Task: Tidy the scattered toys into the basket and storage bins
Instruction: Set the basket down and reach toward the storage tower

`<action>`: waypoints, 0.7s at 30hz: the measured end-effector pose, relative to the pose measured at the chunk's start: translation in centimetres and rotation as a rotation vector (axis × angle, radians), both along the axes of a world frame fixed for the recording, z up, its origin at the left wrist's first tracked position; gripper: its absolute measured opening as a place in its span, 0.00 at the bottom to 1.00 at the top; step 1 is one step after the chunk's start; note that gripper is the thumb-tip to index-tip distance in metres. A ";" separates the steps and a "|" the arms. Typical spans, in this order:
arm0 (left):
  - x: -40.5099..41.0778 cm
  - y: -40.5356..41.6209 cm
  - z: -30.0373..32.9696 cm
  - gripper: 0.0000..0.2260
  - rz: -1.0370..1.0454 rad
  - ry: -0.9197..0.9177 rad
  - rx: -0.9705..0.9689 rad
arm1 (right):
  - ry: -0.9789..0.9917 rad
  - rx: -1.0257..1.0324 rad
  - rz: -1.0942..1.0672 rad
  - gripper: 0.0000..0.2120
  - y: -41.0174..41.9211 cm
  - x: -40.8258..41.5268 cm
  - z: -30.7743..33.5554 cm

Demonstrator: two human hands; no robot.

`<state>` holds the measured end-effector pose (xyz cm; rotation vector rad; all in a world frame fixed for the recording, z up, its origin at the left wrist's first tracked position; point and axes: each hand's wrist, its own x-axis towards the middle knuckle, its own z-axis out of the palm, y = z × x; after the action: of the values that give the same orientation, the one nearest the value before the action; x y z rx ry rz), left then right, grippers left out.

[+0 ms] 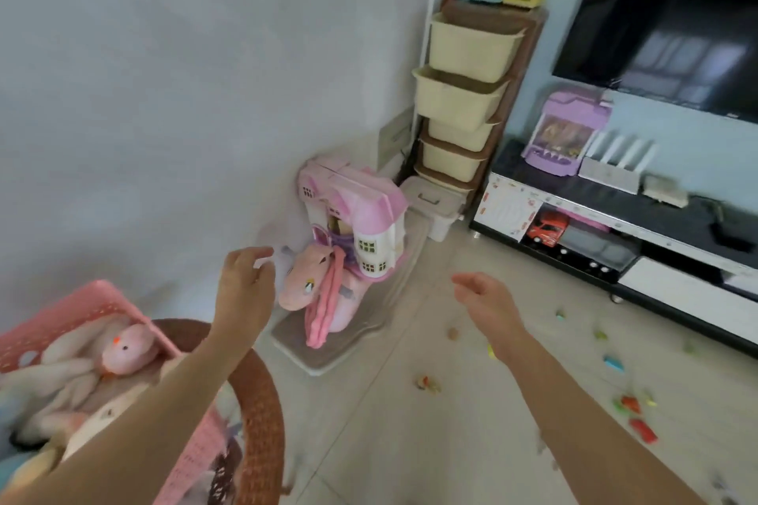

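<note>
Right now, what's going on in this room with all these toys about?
A person is tidying toys. Both hands are empty: the left hand reaches toward a pink plush unicorn leaning by the dollhouse, and the right hand is held out, open. The pink basket already holds soft toys. Small toys lie scattered on the floor.

The plush unicorn [311, 291] lies just beyond the left hand's fingers [254, 258]; scattered toys [631, 406] lie right of the right hand's fingers [463, 283]
</note>
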<state>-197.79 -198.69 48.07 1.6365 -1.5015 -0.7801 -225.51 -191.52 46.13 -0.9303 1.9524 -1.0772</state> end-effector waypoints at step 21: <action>-28.4 -26.9 0.7 0.08 -0.231 0.184 0.149 | -0.093 0.023 -0.050 0.08 -23.8 -22.2 1.4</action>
<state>-226.18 -225.55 48.77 1.4661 -1.5464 -1.1618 -247.68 -215.31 47.55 -0.8083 1.9167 -1.1044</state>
